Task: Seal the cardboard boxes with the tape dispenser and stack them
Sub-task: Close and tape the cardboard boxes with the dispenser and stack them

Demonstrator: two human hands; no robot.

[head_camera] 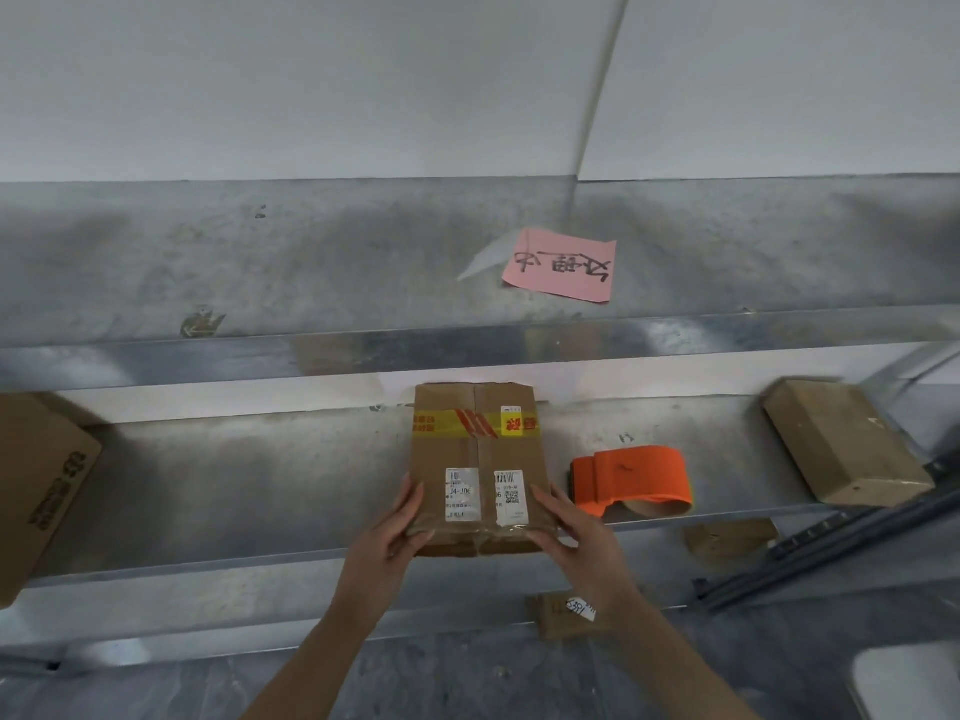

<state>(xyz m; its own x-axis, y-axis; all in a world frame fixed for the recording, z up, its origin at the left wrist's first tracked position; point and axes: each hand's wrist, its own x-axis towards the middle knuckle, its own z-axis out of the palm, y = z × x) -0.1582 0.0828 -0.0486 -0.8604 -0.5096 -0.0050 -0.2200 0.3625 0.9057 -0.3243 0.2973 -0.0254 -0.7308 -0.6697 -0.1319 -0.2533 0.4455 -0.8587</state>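
With left hand (395, 532) and right hand (571, 535) I grip the seemingly sealed cardboard box (478, 454) at the shelf's (234, 485) front edge; stacking remains.

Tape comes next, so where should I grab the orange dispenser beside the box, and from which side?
Probably the narrow end of the tape dispenser, which points left toward the box. Come from the front with the right hand: it is nearest.

Both hands held a taped box (480, 467) on a metal shelf (234, 491), the left hand (395, 532) and right hand (571, 532) at its near corners. An orange dispenser (634, 480) lay just right.
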